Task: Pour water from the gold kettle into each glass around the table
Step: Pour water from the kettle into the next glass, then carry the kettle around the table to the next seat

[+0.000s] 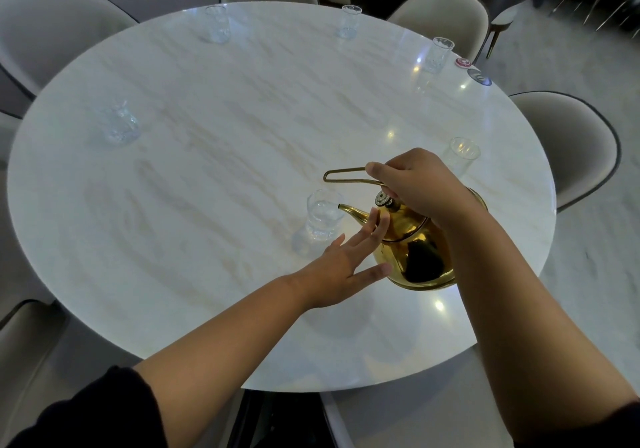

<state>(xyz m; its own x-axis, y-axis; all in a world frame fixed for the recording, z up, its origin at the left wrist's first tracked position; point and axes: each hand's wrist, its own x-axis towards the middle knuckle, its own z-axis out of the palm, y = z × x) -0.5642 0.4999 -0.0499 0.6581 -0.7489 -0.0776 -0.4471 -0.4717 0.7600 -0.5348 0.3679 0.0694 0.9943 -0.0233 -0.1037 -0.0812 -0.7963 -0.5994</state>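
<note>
- Right hand, fingers clamped on the handle, holds the gold metal kettle at near right, spout at the nearest clear glass.
- Left hand, fingers straight and apart, touches its side.
- Five farther glasses probably unpoured.

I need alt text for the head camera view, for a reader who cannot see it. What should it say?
A right hand grips the wire handle of a gold kettle while the open left hand touches its side, the spout pointing at the nearest glass. Five more glasses stand round a white round table with pale chairs.
</note>
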